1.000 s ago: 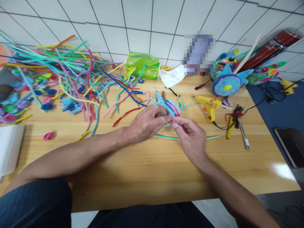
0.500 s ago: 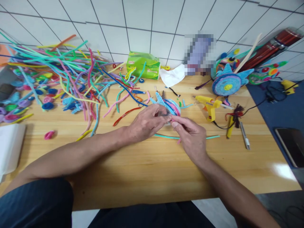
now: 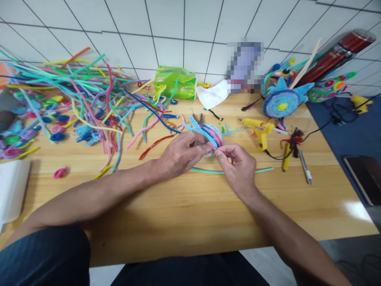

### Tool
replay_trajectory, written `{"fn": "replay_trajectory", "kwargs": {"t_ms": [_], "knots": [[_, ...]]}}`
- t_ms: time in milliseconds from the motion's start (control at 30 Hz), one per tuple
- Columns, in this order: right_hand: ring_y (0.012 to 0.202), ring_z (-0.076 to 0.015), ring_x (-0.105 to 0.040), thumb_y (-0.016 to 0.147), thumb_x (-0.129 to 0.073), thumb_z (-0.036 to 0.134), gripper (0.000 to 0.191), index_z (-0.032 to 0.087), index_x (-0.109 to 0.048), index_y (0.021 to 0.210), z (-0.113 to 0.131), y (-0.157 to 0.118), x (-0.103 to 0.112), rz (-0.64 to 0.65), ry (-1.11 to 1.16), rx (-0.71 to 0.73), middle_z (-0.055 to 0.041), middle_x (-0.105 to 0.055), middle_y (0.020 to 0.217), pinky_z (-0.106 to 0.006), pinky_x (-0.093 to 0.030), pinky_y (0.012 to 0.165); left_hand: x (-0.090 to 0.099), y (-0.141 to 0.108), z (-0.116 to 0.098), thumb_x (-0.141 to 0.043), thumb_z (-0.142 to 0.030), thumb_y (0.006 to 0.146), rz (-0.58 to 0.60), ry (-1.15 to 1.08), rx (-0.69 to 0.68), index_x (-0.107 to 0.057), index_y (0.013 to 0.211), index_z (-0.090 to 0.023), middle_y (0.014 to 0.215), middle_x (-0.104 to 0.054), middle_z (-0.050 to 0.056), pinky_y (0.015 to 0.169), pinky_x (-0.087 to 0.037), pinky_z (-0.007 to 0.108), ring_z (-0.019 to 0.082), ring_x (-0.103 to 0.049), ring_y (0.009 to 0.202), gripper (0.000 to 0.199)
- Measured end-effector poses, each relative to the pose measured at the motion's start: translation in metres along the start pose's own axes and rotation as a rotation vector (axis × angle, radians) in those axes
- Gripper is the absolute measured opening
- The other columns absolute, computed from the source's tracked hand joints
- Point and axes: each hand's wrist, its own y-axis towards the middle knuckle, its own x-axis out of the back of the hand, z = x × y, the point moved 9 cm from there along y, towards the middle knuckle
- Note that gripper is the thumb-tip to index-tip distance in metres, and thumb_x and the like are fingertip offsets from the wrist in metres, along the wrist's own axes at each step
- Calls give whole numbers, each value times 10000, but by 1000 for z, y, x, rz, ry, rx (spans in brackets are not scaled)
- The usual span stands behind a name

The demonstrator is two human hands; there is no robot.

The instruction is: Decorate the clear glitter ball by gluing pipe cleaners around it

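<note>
Between my hands is a round craft piece (image 3: pixel 212 134) wound with blue, pink and light blue fuzzy strands, with light blue pointed tips at its upper left. My left hand (image 3: pixel 185 153) is closed on its left and lower side. The fingers of my right hand (image 3: pixel 238 167) pinch a pink strand at its lower right edge. A long teal strand (image 3: pixel 207 171) lies on the table beneath both hands. The dark tips of a tool (image 3: pixel 199 118) show just behind the piece, its remainder hidden.
A pile of colourful pipe cleaners (image 3: pixel 89 87) spreads over the back left. Right of my hands lie a yellow glue gun (image 3: pixel 260 131) with its cord and a cutter knife (image 3: pixel 305 169). Finished disc (image 3: pixel 281 104), red flask (image 3: pixel 336 59), green packet (image 3: pixel 175 82) and white box (image 3: pixel 13 190) stand around.
The view has shifted slightly. My right thumb and fingers have moved a little at the edge of the piece, still pinching the strand. My left hand keeps its hold.
</note>
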Motion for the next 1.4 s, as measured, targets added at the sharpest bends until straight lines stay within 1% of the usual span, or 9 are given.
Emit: {"fn": "replay_trajectory", "kwargs": {"t_ms": [300, 433, 800, 1000, 1133, 1200, 1267, 1367, 1400], "knots": [[707, -155, -673, 945, -698, 253, 94, 250, -677, 853, 13, 5, 0, -32, -72, 131, 9, -748, 798, -309, -573, 699, -2, 5, -6, -590, -204, 1102, 2, 40, -43, -654, 1270, -195, 1100, -719, 63, 828, -606, 302, 162, -698, 968, 180], [675, -158, -652, 940, -678, 281, 121, 260, -661, 822, 9, 8, 0, -43, -95, 89, 11, -730, 757, -313, -566, 683, -2, 5, -6, -604, -194, 1095, 2, 10, -31, -643, 1242, -192, 1155, -732, 81, 882, -619, 313, 170, -715, 1028, 152], [645, -146, -608, 926, -669, 305, 154, 258, -649, 780, 4, 12, -2, -20, -20, 11, 24, -697, 706, -302, -539, 664, -4, 4, -7, -609, -183, 1086, 49, 21, -41, -639, 1243, -212, 1161, -726, 72, 877, -607, 306, 167, -712, 1016, 162], [635, -138, -593, 918, -671, 290, 146, 250, -653, 779, 2, 11, -3, -21, 24, 2, 29, -696, 706, -297, -532, 662, -4, 6, -10, -626, -186, 1082, 51, 51, -55, -633, 1224, -195, 1152, -721, 83, 878, -617, 312, 175, -705, 1019, 142], [662, -149, -599, 936, -678, 314, 165, 251, -659, 785, 9, 12, -4, 1, 11, 19, 21, -695, 724, -310, -535, 678, -4, 6, -11, -639, -209, 1084, 45, 70, -61, -627, 1246, -181, 1141, -711, 90, 872, -628, 319, 182, -708, 1030, 165], [687, -159, -606, 946, -696, 360, 187, 251, -669, 797, 7, 14, 4, 11, -11, 2, 16, -694, 752, -319, -536, 684, -4, 5, -10, -644, -207, 1082, 38, 68, -53, -629, 1242, -188, 1145, -710, 83, 865, -630, 322, 178, -711, 1019, 162], [688, -164, -597, 944, -712, 422, 237, 249, -663, 789, -7, 18, 23, 2, -65, -56, 19, -670, 753, -320, -522, 673, -3, 5, -9, -640, -196, 1083, 31, 49, -46, -627, 1258, -209, 1145, -709, 69, 870, -634, 328, 173, -714, 1024, 176], [661, -168, -552, 894, -748, 508, 338, 248, -610, 728, -50, 21, 71, -60, -243, -165, 28, -604, 689, -327, -481, 659, -3, 3, -7, -629, -181, 1083, 24, 14, -44, -621, 1300, -224, 1135, -710, 64, 868, -639, 335, 177, -720, 1036, 222], [676, -179, -558, 867, -766, 545, 350, 248, -619, 753, -67, 21, 89, -92, -308, -196, 19, -616, 715, -340, -486, 670, -3, 3, -7, -625, -182, 1084, 25, 6, -41, -619, 1308, -223, 1140, -714, 69, 868, -640, 338, 180, -723, 1041, 228]]}}
